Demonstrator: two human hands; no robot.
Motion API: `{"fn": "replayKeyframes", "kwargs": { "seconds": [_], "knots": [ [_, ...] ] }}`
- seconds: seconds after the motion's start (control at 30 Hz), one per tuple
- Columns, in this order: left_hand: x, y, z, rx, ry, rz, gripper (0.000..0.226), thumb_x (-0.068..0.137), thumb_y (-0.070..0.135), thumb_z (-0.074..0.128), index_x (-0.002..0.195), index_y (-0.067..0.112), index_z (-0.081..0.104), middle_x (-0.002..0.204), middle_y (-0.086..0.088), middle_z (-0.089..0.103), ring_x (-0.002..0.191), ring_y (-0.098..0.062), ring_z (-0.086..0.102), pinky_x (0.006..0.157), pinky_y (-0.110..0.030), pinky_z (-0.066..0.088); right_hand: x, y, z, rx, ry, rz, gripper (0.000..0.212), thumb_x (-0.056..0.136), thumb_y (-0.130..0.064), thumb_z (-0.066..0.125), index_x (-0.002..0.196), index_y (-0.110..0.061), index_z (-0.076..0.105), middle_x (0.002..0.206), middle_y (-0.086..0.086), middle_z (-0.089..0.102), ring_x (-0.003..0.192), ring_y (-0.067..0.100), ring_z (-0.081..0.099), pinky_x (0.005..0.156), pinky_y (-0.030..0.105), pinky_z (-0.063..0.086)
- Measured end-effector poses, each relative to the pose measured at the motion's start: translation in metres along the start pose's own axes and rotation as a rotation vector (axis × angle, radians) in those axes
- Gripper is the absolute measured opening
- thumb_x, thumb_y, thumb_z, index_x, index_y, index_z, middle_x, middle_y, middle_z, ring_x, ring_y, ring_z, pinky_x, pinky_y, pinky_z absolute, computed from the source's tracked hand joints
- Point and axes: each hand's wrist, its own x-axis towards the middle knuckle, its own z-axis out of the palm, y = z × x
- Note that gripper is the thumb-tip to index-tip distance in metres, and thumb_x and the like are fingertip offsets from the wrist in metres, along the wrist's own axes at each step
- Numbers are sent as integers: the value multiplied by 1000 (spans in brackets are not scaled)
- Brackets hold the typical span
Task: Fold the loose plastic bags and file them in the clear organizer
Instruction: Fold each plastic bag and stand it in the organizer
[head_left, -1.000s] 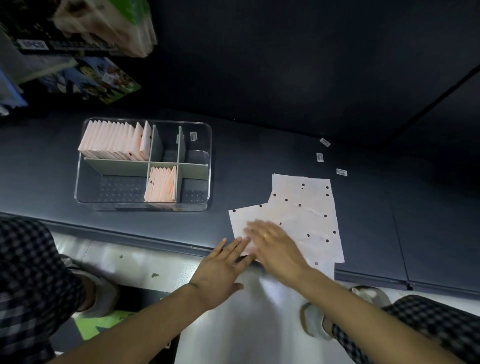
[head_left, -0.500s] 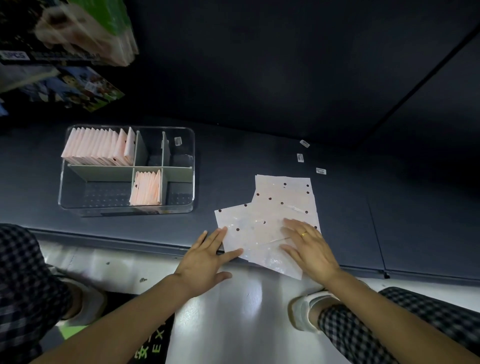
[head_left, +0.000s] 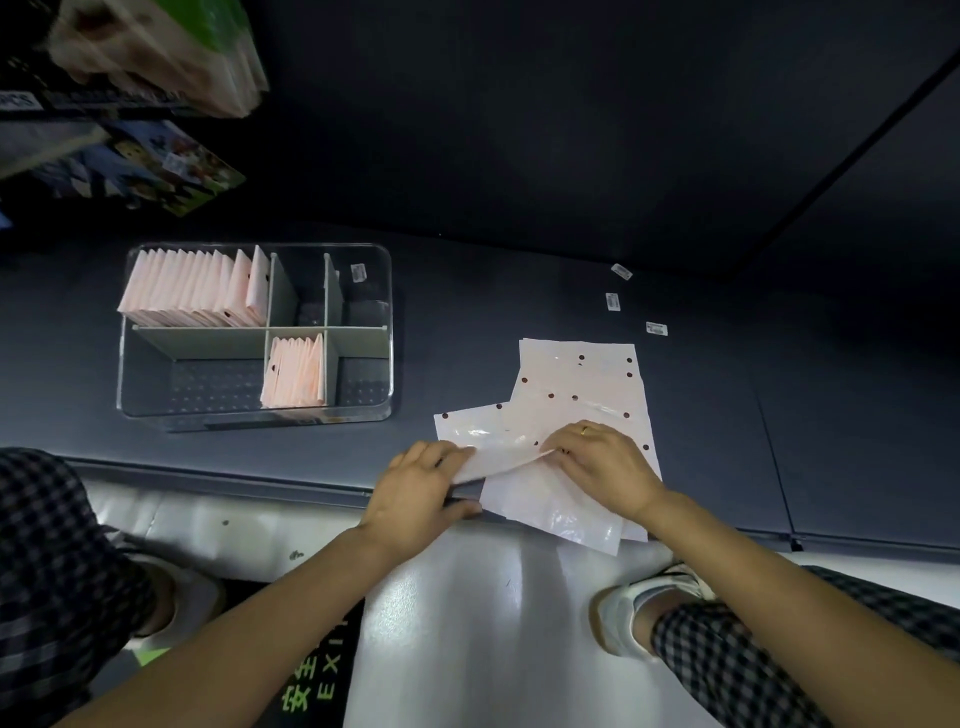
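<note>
Several loose pale pink plastic bags (head_left: 582, 384) with dark dots lie overlapping on the dark shelf, right of centre. The top bag (head_left: 488, 447) is partly folded, its near edge lifted toward the far side. My left hand (head_left: 415, 493) pinches that lifted edge at its left end. My right hand (head_left: 602, 467) pinches the same edge at its right end while resting on the pile. The clear organizer (head_left: 374, 410) stands to the left, with folded pink bags filed upright in its far-left and near-middle compartments.
Three small white labels (head_left: 613, 301) lie on the shelf beyond the pile. Packaged goods (head_left: 156, 57) hang at the upper left. The shelf's front edge (head_left: 234, 470) runs below the organizer, with white floor and my shoes below it.
Both hands were lying flat on the top bag. They have since curled onto its near edge and raised it into a fold toward the far side.
</note>
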Motion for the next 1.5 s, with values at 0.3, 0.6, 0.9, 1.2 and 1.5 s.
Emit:
{"fn": "replayKeyframes", "kwargs": {
  "seconds": [0.3, 0.6, 0.9, 1.2, 1.5],
  "knots": [
    [19, -3, -7, -425, 177, -378, 16, 88, 29, 64, 82, 14, 69, 65, 0, 58, 72, -24, 56, 59, -28, 38, 15, 11, -1, 635, -27, 536, 17, 76, -16, 77, 83, -20, 62, 78, -10, 60, 77, 10, 55, 64, 9, 39],
    [23, 12, -4, -385, 334, -447, 33, 87, 25, 65, 114, 12, 50, 99, -4, 58, 96, -24, 55, 73, -36, 45, 33, 9, 17, 612, 118, 829, 20, 82, -24, 72, 68, -19, 59, 80, 1, 62, 82, 19, 55, 73, 25, 38],
    [24, 29, 30, 243, -14, 104, 86, 93, 62, 25, 148, 8, -13, 153, -7, -24, 144, -24, -20, 116, -35, -16, 37, 10, 17, 588, 97, 844, 14, 80, -28, 74, 76, -17, 65, 81, -1, 64, 80, 16, 57, 70, 23, 38],
    [19, 17, 34, 296, -91, 112, 76, 90, 69, 18, 146, 33, -18, 153, -17, -26, 142, -29, -24, 112, -37, -20, 36, -4, 18, 495, 197, 933, 17, 83, -35, 69, 82, -20, 61, 87, -3, 64, 91, 21, 61, 71, 28, 43],
    [25, 22, 25, 248, -115, 36, 71, 90, 68, 22, 150, 35, 6, 158, -13, -8, 146, -25, -7, 117, -33, -6, 40, -8, -13, 772, -146, 1016, 31, 84, -30, 69, 66, -13, 50, 63, -1, 48, 49, 11, 38, 48, 20, 33]
  ]
}}
